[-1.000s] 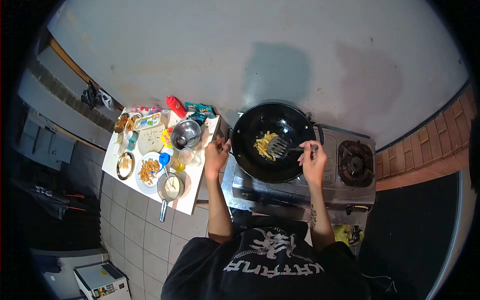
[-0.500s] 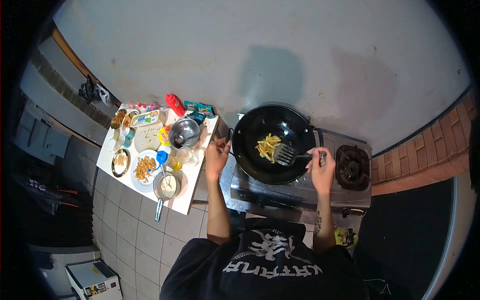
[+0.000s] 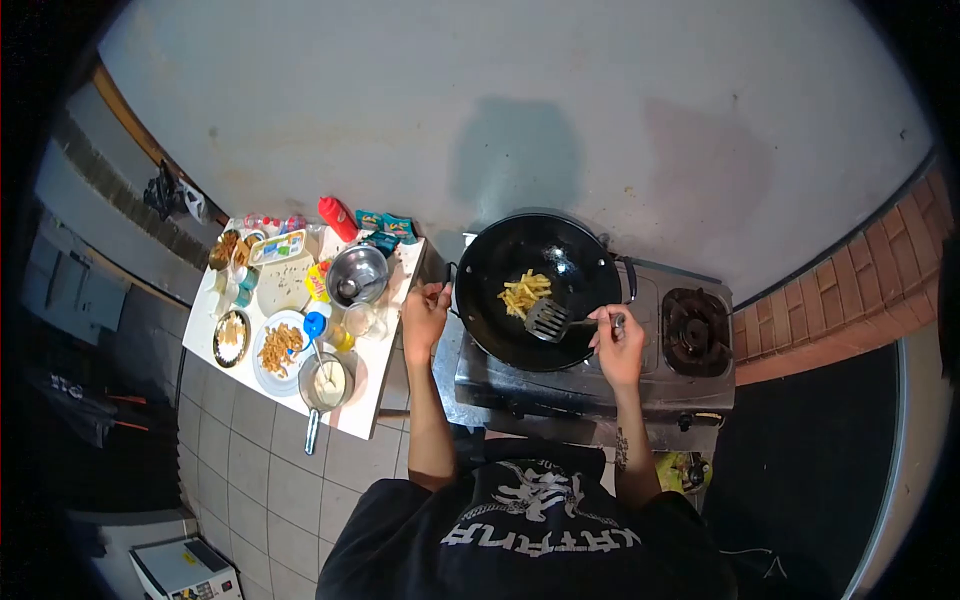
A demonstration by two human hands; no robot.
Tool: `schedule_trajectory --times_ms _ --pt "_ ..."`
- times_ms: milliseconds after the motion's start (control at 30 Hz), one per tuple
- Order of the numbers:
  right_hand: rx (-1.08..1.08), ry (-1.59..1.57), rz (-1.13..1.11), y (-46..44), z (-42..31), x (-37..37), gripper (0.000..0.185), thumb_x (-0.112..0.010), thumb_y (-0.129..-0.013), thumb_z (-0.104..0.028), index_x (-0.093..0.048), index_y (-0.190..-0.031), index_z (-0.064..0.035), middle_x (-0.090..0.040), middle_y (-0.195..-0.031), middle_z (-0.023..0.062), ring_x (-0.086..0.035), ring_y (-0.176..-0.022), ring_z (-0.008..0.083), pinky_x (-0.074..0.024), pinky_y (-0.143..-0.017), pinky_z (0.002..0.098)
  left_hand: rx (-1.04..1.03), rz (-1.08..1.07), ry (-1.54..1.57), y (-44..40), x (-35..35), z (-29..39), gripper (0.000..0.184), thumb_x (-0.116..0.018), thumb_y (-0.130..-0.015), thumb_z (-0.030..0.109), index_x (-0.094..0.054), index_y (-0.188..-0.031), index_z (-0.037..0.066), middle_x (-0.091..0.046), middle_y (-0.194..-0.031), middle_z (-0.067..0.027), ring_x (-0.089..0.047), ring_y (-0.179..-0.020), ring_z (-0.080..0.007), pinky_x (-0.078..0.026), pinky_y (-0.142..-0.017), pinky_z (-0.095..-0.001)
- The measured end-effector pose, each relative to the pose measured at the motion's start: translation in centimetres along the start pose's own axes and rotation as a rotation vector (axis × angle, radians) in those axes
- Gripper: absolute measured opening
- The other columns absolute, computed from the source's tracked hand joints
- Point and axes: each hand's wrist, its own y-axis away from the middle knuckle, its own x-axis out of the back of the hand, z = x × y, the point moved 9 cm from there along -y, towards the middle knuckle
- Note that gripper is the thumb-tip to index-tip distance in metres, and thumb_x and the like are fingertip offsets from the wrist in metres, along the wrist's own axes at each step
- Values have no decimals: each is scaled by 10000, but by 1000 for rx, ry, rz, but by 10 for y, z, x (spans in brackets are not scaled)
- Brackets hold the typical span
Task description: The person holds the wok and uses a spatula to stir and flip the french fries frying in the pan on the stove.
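Observation:
A black wok (image 3: 510, 345) sits on the left side of the gas stove (image 3: 560, 388). Yellow fried strips (image 3: 524, 292) lie heaped inside it. The slotted spatula (image 3: 546, 320) is held by my right hand (image 3: 618, 345), its head in the wok against the lower right of the strips. At the wok's left handle is my left hand (image 3: 426, 318), fingers closed on the handle, partly hiding it.
The white table (image 3: 365, 405) at the left carries a metal bowl (image 3: 357, 274), a saucepan (image 3: 326, 383), a plate of brown food (image 3: 280, 348) and a red bottle (image 3: 338, 219). A second burner (image 3: 697, 333) is at the right. Brick edging (image 3: 830, 310) lies beyond.
The spatula went right from the strips, then back left to them with my right hand. The strips have been heaped closer together. My left hand stays by the handle; the view has shifted slightly.

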Motion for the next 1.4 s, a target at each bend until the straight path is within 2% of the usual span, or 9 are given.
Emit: schedule_trajectory --times_ms 267,433,667,800,867,933,1000,1200,1400 --pt "17 71 14 5 -3 5 96 -592 -955 -75 -608 -916 12 -638 -722 27 -556 -568 51 -412 -517 222 46 97 -108 -5 8 24 339 -667 -911 314 -709 -868 -20 -631 -571 -130 -609 -467 -200 -449 -498 -353" --pt "0 85 5 10 -1 6 67 -589 -948 -42 -591 -951 25 -679 -823 61 -599 -603 68 -473 -525 225 35 132 -187 -7 4 32 345 -674 -904 311 -701 -855 -29 -622 -569 -130 -605 -474 -197 -451 -504 -361" --pt "5 -32 68 4 -5 12 84 -582 -959 -56 -592 -956 27 -666 -799 56 -595 -585 75 -465 -494 230 85 148 -184 -4 7 35 302 -702 -884 266 -699 -837 -33 -632 -596 -123 -614 -536 -196 -447 -548 -350" --pt "19 2 26 1 -3 9 86 -555 -982 -67 -574 -975 17 -676 -922 77 -578 -606 62 -460 -505 200 53 156 -141 -5 6 32 303 -706 -882 265 -696 -830 -34 -638 -614 -128 -626 -555 -209 -457 -564 -354" --pt "25 6 20 2 -3 6 86 -555 -982 -66 -573 -974 18 -675 -924 78 -579 -609 62 -460 -507 199 154 118 -175 -5 5 24 377 -711 -852 389 -736 -910 17 -684 -749 -186 -681 -732 -311 -502 -695 -400" --pt "40 -59 76 5 -6 7 69 -589 -958 -59 -603 -948 7 -649 -753 33 -585 -562 61 -441 -487 214 168 125 -213 -4 8 28 384 -712 -851 395 -733 -923 18 -681 -752 -190 -677 -731 -318 -503 -696 -407" --pt "31 -62 88 8 -5 7 63 -591 -955 -55 -602 -948 7 -650 -753 34 -586 -563 61 -442 -491 213 172 121 -248 -5 4 28 391 -712 -849 401 -730 -936 20 -677 -756 -193 -672 -730 -324 -503 -697 -413" --pt "13 -42 133 17 -2 13 40 -590 -942 -28 -603 -959 6 -650 -751 41 -609 -594 67 -461 -513 216 -5 306 -248 -15 9 34 370 -697 -873 361 -678 -839 -8 -595 -656 -119 -555 -598 -262 -438 -590 -397" --pt "37 -24 130 24 -9 24 46 -579 -940 -10 -586 -964 28 -688 -836 70 -623 -621 75 -470 -528 225 -141 200 -87 -18 -14 65 280 -693 -895 253 -677 -873 -26 -523 -626 -50 -462 -581 -152 -386 -548 -332"
